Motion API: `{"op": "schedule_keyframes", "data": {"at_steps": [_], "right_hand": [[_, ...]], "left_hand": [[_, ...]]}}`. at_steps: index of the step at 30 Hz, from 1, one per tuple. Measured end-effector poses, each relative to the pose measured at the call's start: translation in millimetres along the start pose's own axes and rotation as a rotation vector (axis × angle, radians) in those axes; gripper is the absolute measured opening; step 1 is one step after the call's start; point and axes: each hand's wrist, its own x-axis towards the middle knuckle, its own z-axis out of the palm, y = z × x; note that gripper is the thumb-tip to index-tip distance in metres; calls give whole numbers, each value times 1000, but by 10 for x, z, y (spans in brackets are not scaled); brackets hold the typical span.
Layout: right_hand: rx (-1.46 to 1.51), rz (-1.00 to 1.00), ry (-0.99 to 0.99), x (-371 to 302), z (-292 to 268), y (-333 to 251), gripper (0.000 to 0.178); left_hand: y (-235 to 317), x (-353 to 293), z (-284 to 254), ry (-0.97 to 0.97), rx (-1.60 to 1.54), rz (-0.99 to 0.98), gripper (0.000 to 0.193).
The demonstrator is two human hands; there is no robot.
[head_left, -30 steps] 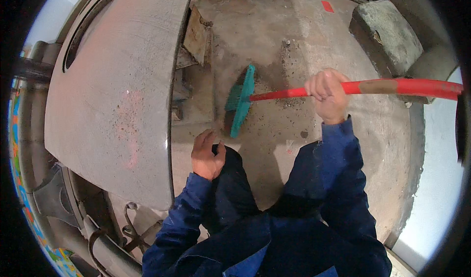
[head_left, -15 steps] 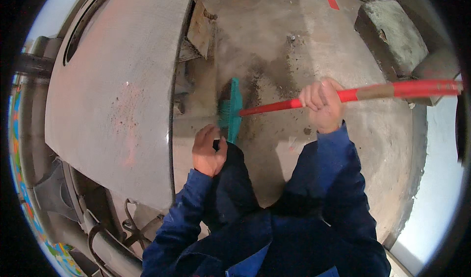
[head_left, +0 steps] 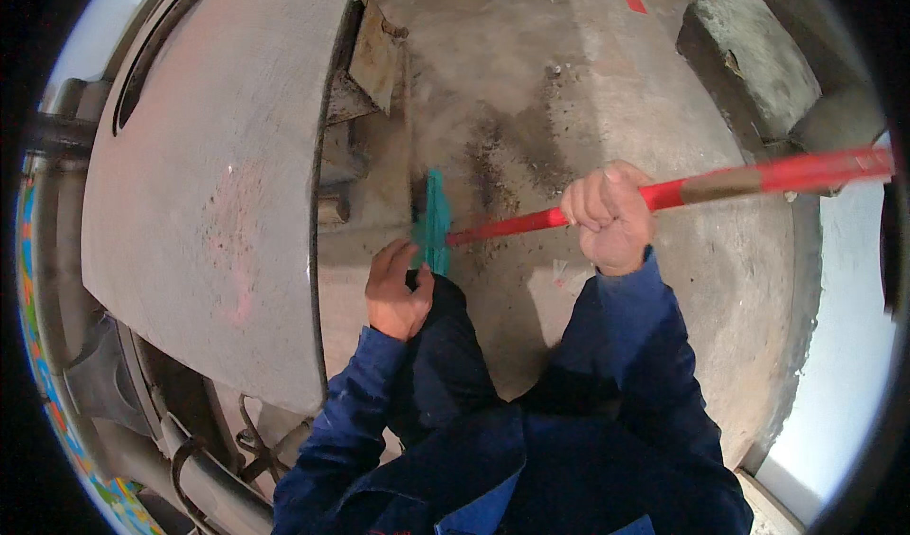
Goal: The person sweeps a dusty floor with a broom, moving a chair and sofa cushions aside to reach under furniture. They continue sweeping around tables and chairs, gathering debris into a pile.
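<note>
My right hand (head_left: 609,217) is wrapped around the red handle of a broom (head_left: 512,224). The handle slants up to the right and blurs towards its far end. Its teal head (head_left: 435,220) is down on the dusty floor, left of centre, beside my left knee and close to the grey panel. Against that knee rests my left hand (head_left: 396,291), loosely curled, with thumb and fingers apart and nothing between them. Dark loose dirt (head_left: 493,161) lies on the floor beyond the broom head.
A large grey panel (head_left: 209,175) with a dusty surface fills the left side. Wooden pieces (head_left: 373,56) stand beside its edge on the floor. At the far right sits a dusty block (head_left: 754,56), near a white wall (head_left: 848,345). A red patch (head_left: 634,2) marks the far floor.
The broom has moved left and slightly nearer me, its head now closer to the panel. My right hand moved left with the handle, while my left hand stayed at the knee.
</note>
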Motion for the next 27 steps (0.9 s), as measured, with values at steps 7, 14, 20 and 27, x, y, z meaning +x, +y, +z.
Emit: {"op": "schedule_keyframes", "data": {"at_steps": [7, 14, 20, 27], "right_hand": [[-146, -11, 4, -184, -280, -330, 31], [-287, -127, 47, -66, 150, -666, 32], [-114, -72, 0, -98, 87, -310, 34], [-119, -57, 105, -304, -327, -294, 32]], "left_hand": [[-101, -43, 29, 26, 14, -17, 30], [552, 320, 342, -150, -121, 177, 52], [1012, 571, 1059, -93, -231, 192, 48], [1039, 361, 1754, -149, -272, -9, 25]]}}
